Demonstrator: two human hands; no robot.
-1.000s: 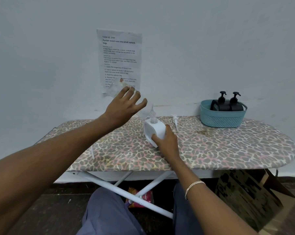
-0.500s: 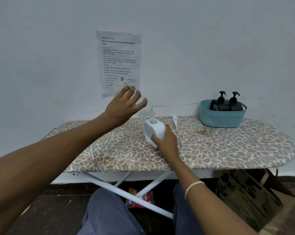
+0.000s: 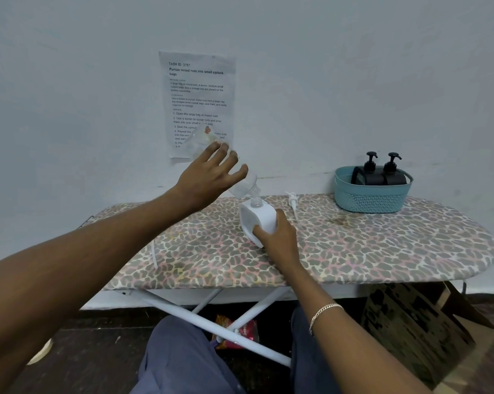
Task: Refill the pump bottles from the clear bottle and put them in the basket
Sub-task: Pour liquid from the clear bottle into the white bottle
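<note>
The left hand (image 3: 208, 177) curls over the tipped clear bottle (image 3: 244, 186), its mouth at the neck of the white pump bottle (image 3: 258, 216). The right hand (image 3: 279, 237) grips that bottle upright on the ironing board (image 3: 382, 251). Nothing has shifted in the last second, so the pour probably continues, though no stream shows. Two black pump bottles (image 3: 379, 177) already sit in the basket (image 3: 370, 199).

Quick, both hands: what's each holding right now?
Left hand: holds the tilted clear plastic bottle.
Right hand: grips the white square pump bottle.

Clear bottle (image 3: 244, 185) smooth plastic; basket (image 3: 370, 201) matt plastic (mesh-textured); board cover (image 3: 382, 245) cloth.
</note>
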